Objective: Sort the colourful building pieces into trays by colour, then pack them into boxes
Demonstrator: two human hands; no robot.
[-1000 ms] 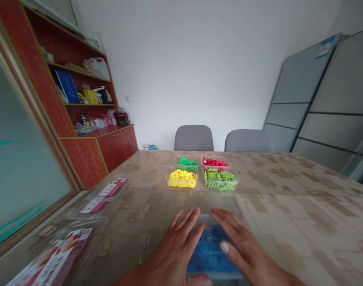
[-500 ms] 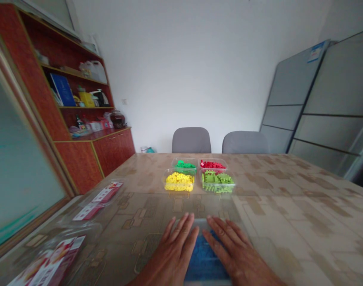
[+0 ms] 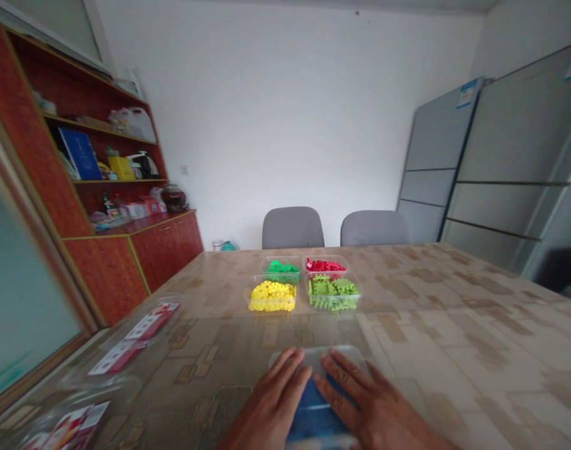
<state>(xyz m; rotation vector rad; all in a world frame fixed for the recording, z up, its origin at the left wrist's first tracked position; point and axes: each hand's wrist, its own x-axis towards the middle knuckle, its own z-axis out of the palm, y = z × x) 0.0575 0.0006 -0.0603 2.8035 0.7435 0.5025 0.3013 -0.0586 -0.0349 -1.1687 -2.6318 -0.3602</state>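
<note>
In front of me, at the near edge of the head view, sits a clear plastic box (image 3: 313, 419) with blue contents, too blurred to make out. My left hand (image 3: 278, 397) lies flat over its left side, fingers stretched forward. Over the right side rests my right hand (image 3: 360, 400), fingers spread and palm down. Both hands touch the top of the box and hide much of it. Farther off stand clear tubs with yellow pieces (image 3: 272, 296), light green interlocking pieces (image 3: 333, 292), green pieces (image 3: 282, 267) and red pieces (image 3: 326, 265).
Clear plastic lids with red and white labels (image 3: 135, 337) lie along the table's left side. Two grey chairs (image 3: 293, 228) stand behind the patterned table (image 3: 435, 337). A reddish wooden cabinet (image 3: 167, 240) is at the left, and a grey fridge (image 3: 438, 156) at the right.
The camera view has shifted slightly, so the tubs sit lower and farther left. My hands stay on the box; the right one has moved inward a little, and more of the box's far rim shows.
</note>
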